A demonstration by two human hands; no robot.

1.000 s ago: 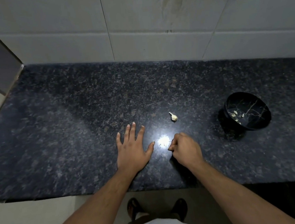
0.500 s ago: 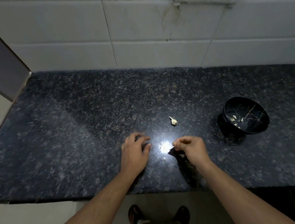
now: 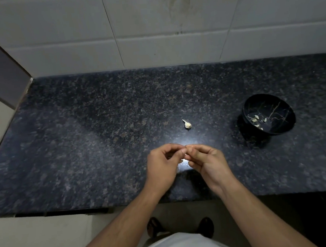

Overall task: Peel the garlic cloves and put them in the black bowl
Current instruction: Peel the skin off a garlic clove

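Your left hand [image 3: 162, 163] and right hand [image 3: 208, 161] meet fingertip to fingertip above the dark speckled tabletop [image 3: 81, 142], both with fingers curled in toward each other. Something small sits pinched at the point where the thumbs and forefingers touch, but it is almost fully hidden by the fingers, so whether it is a garlic clove or a bit of skin can't be told. Landmark is the black bowl [image 3: 268, 114]: it stands upright on the tabletop, gold-veined inside, with several pale garlic pieces [image 3: 256, 121] lying in the bottom on its left inner side. A single garlic clove [image 3: 187, 124] with a short pointed tail lies loose on the tabletop well to the left of the bowl, apart from it and touching nothing else. Your hands are nearer to you than the bowl and to its left, just on your side of that loose clove, not touching it. A bright light reflection shows on the tabletop right under the fingertips. White wall tiles [image 3: 170, 34] run behind the bowl along the back edge of the tabletop. Below the near edge, well left of the bowl, your feet in dark sandals [image 3: 154, 225] stand on the floor.
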